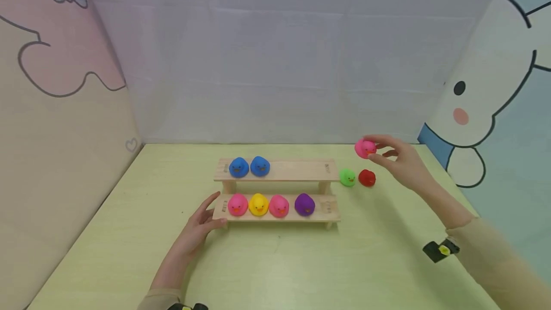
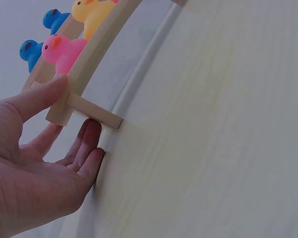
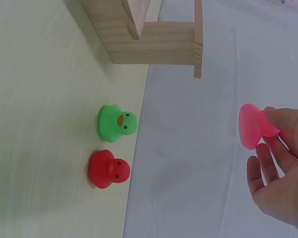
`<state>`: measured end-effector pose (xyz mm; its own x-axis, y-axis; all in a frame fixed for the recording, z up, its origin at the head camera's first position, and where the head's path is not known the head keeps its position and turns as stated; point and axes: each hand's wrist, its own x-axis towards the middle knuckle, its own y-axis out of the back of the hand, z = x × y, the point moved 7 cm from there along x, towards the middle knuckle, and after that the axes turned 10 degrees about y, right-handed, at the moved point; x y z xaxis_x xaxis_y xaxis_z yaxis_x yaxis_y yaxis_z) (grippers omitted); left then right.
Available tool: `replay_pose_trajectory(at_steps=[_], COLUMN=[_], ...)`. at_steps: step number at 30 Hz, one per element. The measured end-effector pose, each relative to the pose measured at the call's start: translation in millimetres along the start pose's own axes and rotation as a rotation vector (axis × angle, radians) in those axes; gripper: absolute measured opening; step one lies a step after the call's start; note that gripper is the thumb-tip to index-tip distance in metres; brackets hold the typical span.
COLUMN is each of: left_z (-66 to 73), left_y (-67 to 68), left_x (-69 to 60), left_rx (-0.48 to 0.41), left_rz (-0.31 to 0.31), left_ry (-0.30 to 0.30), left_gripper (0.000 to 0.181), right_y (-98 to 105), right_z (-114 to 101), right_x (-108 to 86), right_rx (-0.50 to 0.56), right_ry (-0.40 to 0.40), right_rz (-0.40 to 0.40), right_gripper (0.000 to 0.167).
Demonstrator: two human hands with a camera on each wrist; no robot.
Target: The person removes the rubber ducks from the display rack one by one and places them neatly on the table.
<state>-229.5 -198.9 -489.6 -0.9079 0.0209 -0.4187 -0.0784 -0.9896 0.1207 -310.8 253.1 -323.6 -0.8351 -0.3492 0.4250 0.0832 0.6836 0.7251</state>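
Pinching a pink duck (image 1: pixel 360 148), right grip (image 1: pixel 404 162) holds it in the air right of the wooden rack (image 1: pixel 297 170), near the green duck (image 1: pixel 347 177) and red duck (image 1: pixel 367 178). Light pressure likely suffices; left grip (image 1: pixel 195 233), thumb and fingers around the rack's left end, should hold steady, since a jolt could topple the purple duck (image 1: pixel 304 204).

The near edge of the worktop (image 1: pixel 129 233) falls below the head view, which also crops the left wristband (image 1: pixel 188 307). Markings (image 1: pixel 328 207) on the ends of the wooden stand (image 1: pixel 297 171) are too small to read. In the left wrist view, the stand's left end hides one fingertip of the left hand (image 2: pixel 44 173), and the top edge crops the yellow duck (image 2: pixel 95 20). In the right wrist view, the right hand (image 3: pixel 283 173) covers part of the pink duck (image 3: pixel 250 128) it holds and is cut off at the right; the stand runs past the top.
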Motion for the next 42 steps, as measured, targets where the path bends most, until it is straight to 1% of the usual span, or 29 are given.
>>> replay_pose_trajectory(at_steps=[5,8,15,22,26,30,36,42], left_z=[-1.1,-1.2,-0.9,0.5,1.5,1.4,1.1,0.2], left_y=[0.4,0.7,0.1,0.2,-0.3,-0.6,-0.5,0.2], left_x=[1.2,1.8,2.1,1.7,0.0,-0.6,0.6,0.3], left_rx=[0.000,-0.009,-0.019,-0.014,-0.009,-0.013,-0.016,-0.008], left_rz=[0.004,0.006,-0.006,-0.004,-0.007,-0.006,-0.006,-0.006], left_ry=[-0.004,-0.001,-0.010,-0.016,-0.018,-0.017,-0.021,-0.019], left_gripper=[0.075,0.075,0.075,0.075,0.075,0.075,0.075,0.075], right_y=[9,14,19,20,16,10,0,-6], right_z=[12,18,43,66,76,89,109,120], right_x=[0.3,0.7,-1.3,-4.4,-6.8,-10.2,-18.4,-24.7], right_rx=[-0.005,-0.015,-0.063,-0.099,-0.138,-0.154,-0.149,-0.157], right_ry=[-0.002,0.016,-0.049,-0.045,-0.031,-0.033,-0.066,-0.085], right_rz=[0.028,0.040,0.047,0.050,0.046,0.030,-0.009,-0.017], right_gripper=[0.044,0.044,0.045,0.044,0.043,0.043,0.043,0.044])
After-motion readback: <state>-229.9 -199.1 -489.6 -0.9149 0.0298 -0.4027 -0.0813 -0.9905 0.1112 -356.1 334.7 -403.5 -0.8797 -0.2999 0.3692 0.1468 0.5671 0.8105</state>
